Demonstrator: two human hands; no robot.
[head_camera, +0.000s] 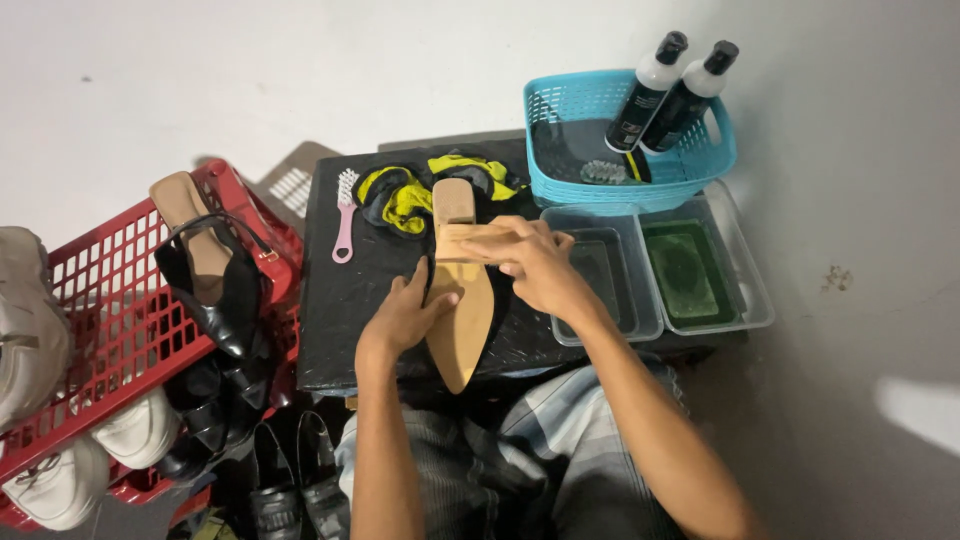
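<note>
**Pointed shoe sole-up under both hands on a black work surface**

White wall and pale floor surround a low black table (340, 300), whose near edge is hidden behind the person's knees and striped clothing. Much of what lies under the hands cannot be made out: a pointed tan shoe (462, 330) lies sole-up across the table's middle, toe towards the person, and its dark upper shows only as a thin black edge along the sole. The left hand (405, 315) lies against the shoe's left edge, fingers curled on it; the side of the hand facing the shoe is hidden. The right hand (535, 265) closes over a pale wooden block (470, 240) that sits crosswise on the sole just below the heel; what the block's underside carries cannot be seen. Behind the heel lies a crumpled yellow and black cloth (410, 195), partly covered by the shoe.

A pink-handled brush (345, 215) lies left of the cloth. To the right stand two clear trays (745, 290), one holding a green pad, and a blue basket (560, 130) with two black bottles (665, 90). A red crate (110, 300) of shoes at left is cut off by the frame edge.
</note>
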